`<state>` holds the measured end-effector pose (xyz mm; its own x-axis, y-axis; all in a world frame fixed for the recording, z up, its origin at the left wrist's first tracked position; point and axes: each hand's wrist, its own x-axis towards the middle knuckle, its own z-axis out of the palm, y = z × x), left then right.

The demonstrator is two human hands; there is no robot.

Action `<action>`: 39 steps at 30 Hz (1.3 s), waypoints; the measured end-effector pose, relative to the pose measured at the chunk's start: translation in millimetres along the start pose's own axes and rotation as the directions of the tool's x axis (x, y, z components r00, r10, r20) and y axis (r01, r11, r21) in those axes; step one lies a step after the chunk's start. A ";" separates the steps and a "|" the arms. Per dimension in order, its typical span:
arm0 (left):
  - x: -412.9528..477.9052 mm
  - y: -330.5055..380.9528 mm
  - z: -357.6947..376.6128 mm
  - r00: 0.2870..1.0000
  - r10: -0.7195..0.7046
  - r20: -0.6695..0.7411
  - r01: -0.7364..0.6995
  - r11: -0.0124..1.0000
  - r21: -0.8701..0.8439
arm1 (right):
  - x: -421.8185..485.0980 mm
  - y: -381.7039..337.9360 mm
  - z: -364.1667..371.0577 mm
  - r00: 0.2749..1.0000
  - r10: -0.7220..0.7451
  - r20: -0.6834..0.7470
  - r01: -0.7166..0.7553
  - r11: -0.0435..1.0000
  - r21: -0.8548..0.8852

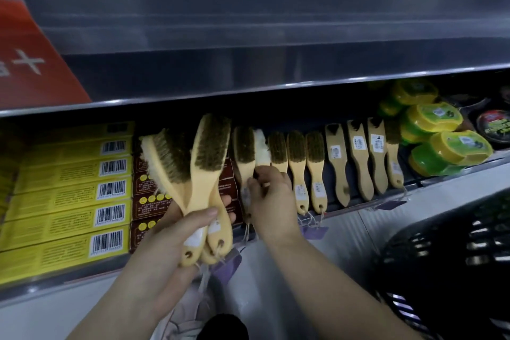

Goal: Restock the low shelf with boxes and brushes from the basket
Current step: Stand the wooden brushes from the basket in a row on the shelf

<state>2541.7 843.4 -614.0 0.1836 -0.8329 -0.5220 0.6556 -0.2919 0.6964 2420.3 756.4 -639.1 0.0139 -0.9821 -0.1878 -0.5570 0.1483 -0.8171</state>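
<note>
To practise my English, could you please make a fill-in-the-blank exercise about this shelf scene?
1. The left hand grips several brushes by their ____.
2. The right hand pinches a single brush whose bristles are ____.
3. The boxes showing barcodes are ____.
4. The black basket sits at the person's ____ side.
Missing words: handles, white, yellow, right.

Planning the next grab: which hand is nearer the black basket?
Right. The right hand pinches a shelved brush, left of the basket; the left hand grips a bundle of brushes farther left.
</note>
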 end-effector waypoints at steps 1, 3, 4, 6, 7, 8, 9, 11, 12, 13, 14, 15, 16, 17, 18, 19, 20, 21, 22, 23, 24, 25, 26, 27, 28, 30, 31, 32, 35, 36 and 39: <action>-1.1 -0.9 -9.4 0.995 -0.036 0.094 0.037 0.999 -0.006 | -5.9 -3.3 -4.7 1.000 -0.018 0.022 0.016 0.998 0.061; 10.1 11.7 9.8 0.991 -0.105 0.087 0.099 0.992 0.073 | -20.4 -11.1 -13.1 0.986 -0.051 0.161 0.008 0.967 0.254; 14.4 9.4 15.4 0.992 -0.099 0.077 0.091 0.991 0.102 | -27.0 -15.4 -16.4 0.966 -0.063 0.249 -0.027 0.938 0.345; 14.9 7.6 17.2 0.993 -0.078 0.084 0.070 0.993 0.095 | -34.4 -22.6 -21.9 0.926 -0.073 0.371 -0.092 0.908 0.408; 15.2 6.8 15.6 0.995 -0.081 0.063 0.074 0.991 0.110 | -35.4 -24.7 -23.7 0.913 -0.070 0.402 -0.112 0.904 0.412; 16.5 6.8 16.9 0.995 -0.088 0.048 0.081 0.990 0.118 | -34.9 -25.5 -25.1 0.905 -0.067 0.420 -0.129 0.898 0.420; 15.5 6.9 18.4 0.994 -0.093 0.051 0.086 0.989 0.119 | -34.1 -25.8 -26.1 0.903 -0.062 0.426 -0.141 0.892 0.429; 12.0 6.6 20.1 0.992 -0.095 0.085 0.084 0.989 0.122 | -33.7 -25.4 -27.4 0.906 -0.036 0.423 -0.171 0.881 0.441; 9.9 5.0 21.3 0.991 -0.087 0.099 0.074 0.990 0.124 | -34.4 -25.4 -28.0 0.907 -0.025 0.421 -0.184 0.874 0.449; 9.0 4.2 22.5 0.992 -0.078 0.099 0.066 0.990 0.121 | -35.1 -25.3 -28.1 0.908 -0.019 0.417 -0.191 0.869 0.456; 8.9 2.7 23.3 0.993 -0.069 0.098 0.058 0.992 0.108 | -35.7 -25.1 -28.3 0.909 -0.017 0.416 -0.189 0.872 0.451; 9.8 0.3 22.4 0.993 -0.072 0.092 0.064 0.995 0.082 | -35.9 -25.7 -29.1 0.912 -0.022 0.409 -0.171 0.886 0.431; 10.0 -1.0 22.1 0.993 -0.075 0.088 0.070 0.996 0.059 | -36.0 -26.8 -29.9 0.917 -0.034 0.397 -0.139 0.906 0.399; 9.5 -1.5 21.1 0.993 -0.078 0.087 0.075 0.996 0.037 | -36.2 -27.4 -29.9 0.926 -0.055 0.372 -0.090 0.928 0.361; 9.4 -2.3 19.9 0.993 -0.075 0.087 0.073 0.997 0.023 | -36.6 -27.3 -29.4 0.937 -0.086 0.337 -0.028 0.947 0.320; 9.2 -2.9 19.3 0.993 -0.070 0.090 0.069 0.997 0.019 | -37.5 -27.8 -28.0 0.949 -0.117 0.294 0.031 0.958 0.284; 9.2 -3.2 19.2 0.994 -0.057 0.088 0.054 0.998 0.032 | -38.9 -28.0 -25.6 0.957 -0.137 0.255 0.068 0.962 0.263; 9.0 -3.9 18.6 0.996 -0.035 0.082 0.031 0.998 0.050 | -41.0 -28.4 -22.5 0.964 -0.131 0.231 0.064 0.959 0.277; 9.5 -5.3 17.2 0.997 -0.007 0.077 0.001 0.997 0.083 | -42.7 -29.0 -19.2 0.969 -0.095 0.226 0.018 0.948 0.319; 9.4 -6.2 16.8 0.997 0.016 0.072 -0.025 0.992 0.125 | -43.6 -29.8 -16.4 0.969 -0.047 0.242 -0.047 0.928 0.369; 9.3 -6.8 17.0 0.997 0.034 0.074 -0.047 0.984 0.173 | -43.9 -29.6 -14.1 0.966 -0.010 0.258 -0.097 0.911 0.400; 8.3 -7.9 18.3 0.996 0.039 0.081 -0.055 0.977 0.206 | -43.8 -29.3 -13.4 0.963 0.017 0.270 -0.132 0.901 0.414; 10.1 -7.9 21.2 0.996 0.034 0.088 -0.052 0.976 0.210 | -43.4 -28.9 -14.0 0.957 0.034 0.288 -0.162 0.886 0.434; 11.6 -7.4 23.4 0.997 0.020 0.081 -0.035 0.981 0.191 | -42.3 -29.2 -16.1 0.948 0.044 0.314 -0.195 0.861 0.470; 14.1 -6.4 24.6 0.998 -0.008 0.064 -0.002 0.988 0.153 | -40.6 -30.2 -18.5 0.939 0.048 0.341 -0.226 0.832 0.507; 18.9 -2.1 25.4 0.996 -0.071 0.056 0.068 0.997 0.041 | -37.7 -30.8 -23.3 0.928 0.037 0.370 -0.253 0.791 0.557; 19.4 -0.1 26.3 0.993 -0.092 0.069 0.092 0.996 0.002 | -36.2 -30.2 -25.2 0.927 0.037 0.374 -0.261 0.780 0.569; 20.2 0.1 25.8 0.994 -0.096 0.058 0.097 0.995 -0.014 | -34.2 -29.1 -26.4 0.924 0.043 0.380 -0.273 0.771 0.575; 23.5 -4.9 24.4 0.996 -0.020 -0.089 0.020 1.000 -0.007 | -24.0 -23.8 -32.0 0.917 0.083 0.390 -0.327 0.717 0.616; 25.8 -5.7 25.1 0.994 -0.013 -0.104 0.014 1.000 0.011 | -17.2 -20.9 -35.0 0.931 0.110 0.349 -0.316 0.722 0.615; 25.6 -5.7 23.7 0.993 -0.023 -0.119 0.031 0.997 0.070 | 11.0 -10.3 -46.0 0.982 0.143 0.123 -0.180 0.908 0.378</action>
<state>2525.3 812.6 -619.7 0.2543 -0.7642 -0.5927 0.6084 -0.3499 0.7123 2388.0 738.8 -607.7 0.0356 -0.9290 -0.3683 -0.1948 0.3551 -0.9143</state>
